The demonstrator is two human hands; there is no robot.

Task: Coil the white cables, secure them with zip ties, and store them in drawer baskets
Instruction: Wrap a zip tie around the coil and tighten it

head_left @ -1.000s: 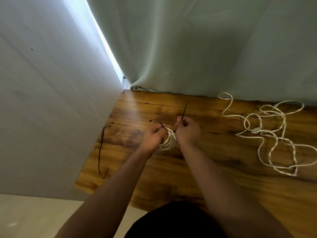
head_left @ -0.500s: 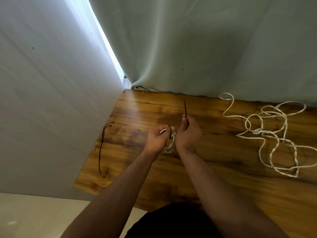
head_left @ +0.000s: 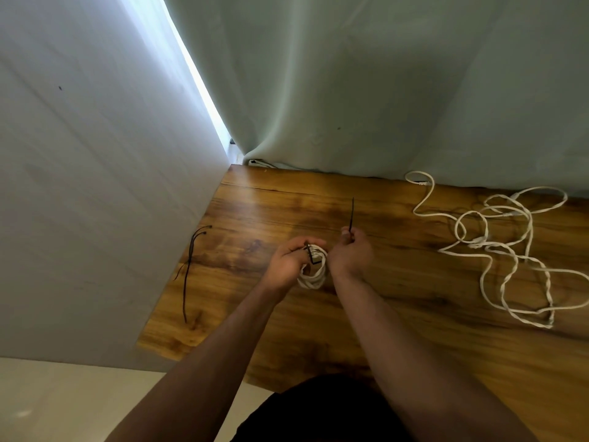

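Note:
My left hand (head_left: 288, 261) grips a small coil of white cable (head_left: 314, 274) held just above the wooden table (head_left: 398, 307). A black zip tie (head_left: 351, 215) is looped around the coil's top, its head sitting by my left fingers. My right hand (head_left: 350, 253) pinches the tie's free tail, which sticks up and away from me. To the right, a long loose white cable (head_left: 510, 250) sprawls in tangled loops on the table.
Spare black zip ties (head_left: 189, 266) lie near the table's left edge beside a grey wall (head_left: 89, 186). A pale curtain (head_left: 382, 90) hangs along the far edge. The table's near-left corner gives onto light floor (head_left: 63, 403).
My right hand has moved up and right, drawing the tie's tail further through. The black loop now sits tighter on the coil, and the hands are a little further apart.

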